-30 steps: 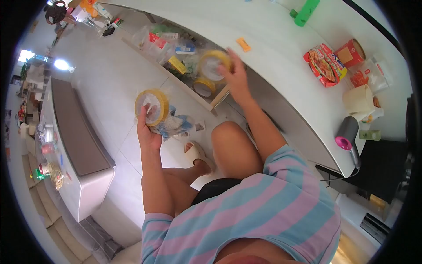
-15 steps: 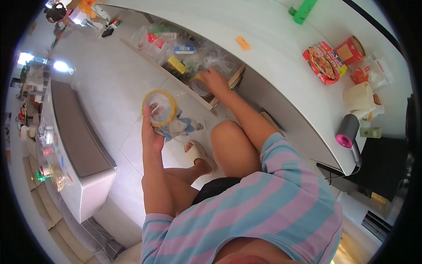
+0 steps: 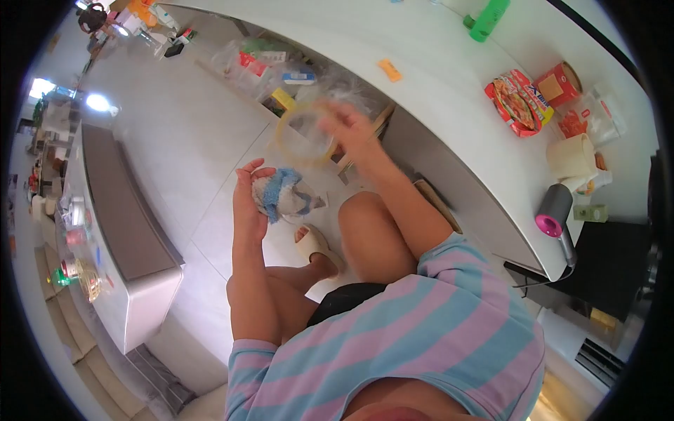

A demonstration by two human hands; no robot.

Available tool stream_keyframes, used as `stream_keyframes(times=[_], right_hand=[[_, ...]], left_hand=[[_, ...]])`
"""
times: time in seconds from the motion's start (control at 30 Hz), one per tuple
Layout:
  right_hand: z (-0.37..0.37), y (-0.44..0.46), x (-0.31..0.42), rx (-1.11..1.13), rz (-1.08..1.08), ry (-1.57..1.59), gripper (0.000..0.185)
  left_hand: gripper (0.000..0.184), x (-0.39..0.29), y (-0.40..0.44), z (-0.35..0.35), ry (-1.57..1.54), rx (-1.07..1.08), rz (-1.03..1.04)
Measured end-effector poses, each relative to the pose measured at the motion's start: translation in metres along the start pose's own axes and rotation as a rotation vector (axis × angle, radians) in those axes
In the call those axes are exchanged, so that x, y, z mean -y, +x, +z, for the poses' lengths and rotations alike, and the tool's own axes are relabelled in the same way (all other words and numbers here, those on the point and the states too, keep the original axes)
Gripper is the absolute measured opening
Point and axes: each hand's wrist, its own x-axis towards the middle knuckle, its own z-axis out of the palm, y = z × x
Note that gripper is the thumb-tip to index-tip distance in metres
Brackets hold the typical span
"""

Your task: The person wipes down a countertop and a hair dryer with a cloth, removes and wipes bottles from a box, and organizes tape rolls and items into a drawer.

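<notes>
My left hand [image 3: 250, 198] is above the floor with its fingers curled at the edge of a fuzzy blue-and-white cloth [image 3: 284, 194], which it holds against its palm. Over the near end of the open drawer [image 3: 342, 168], my right hand [image 3: 351, 133] grips a large roll of yellowish tape [image 3: 282, 140] by its right side. Motion smears the roll and the right fingers. Clear plastic bags [image 3: 232, 63], a yellow box [image 3: 283, 97] and a blue-and-white box [image 3: 299, 78] lie in the drawer, which is partly hidden behind the roll and hand.
The white counter [image 3: 435, 98] runs above the drawer. On it are a red noodle packet [image 3: 518, 104], a green bottle [image 3: 488, 19], an orange scrap [image 3: 388, 69] and a hair dryer [image 3: 554, 210]. A brown-and-white cabinet [image 3: 133, 210] stands at left.
The yellowish tape roll has passed from my left hand to my right hand and moved right, toward the drawer. My right hand has lifted out of the drawer; my left keeps the cloth.
</notes>
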Motion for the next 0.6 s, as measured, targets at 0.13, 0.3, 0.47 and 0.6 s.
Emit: stream_keyframes(times=[0.13, 0.3, 0.47, 0.6], right_hand=[[-0.028, 0.032, -0.016, -0.164, -0.445, -0.458, 0.043], [-0.036, 0.043, -0.071, 0.035, -0.520, -1.393, 0.050], [-0.031, 0.053, -0.066, -0.082, -0.685, -1.229, 0.049], [-0.020, 0.081, -0.085, -0.017, -0.493, -1.045, 0.042]], left_hand=[[0.049, -0.008, -0.001, 0.000, -0.004, -0.081, -0.007], [0.043, -0.007, 0.000, 0.001, 0.051, -0.063, -0.025], [0.041, -0.006, -0.002, 0.002, 0.076, -0.070, -0.029], [0.040, -0.003, 0.000, 0.006, 0.081, -0.057, -0.045]])
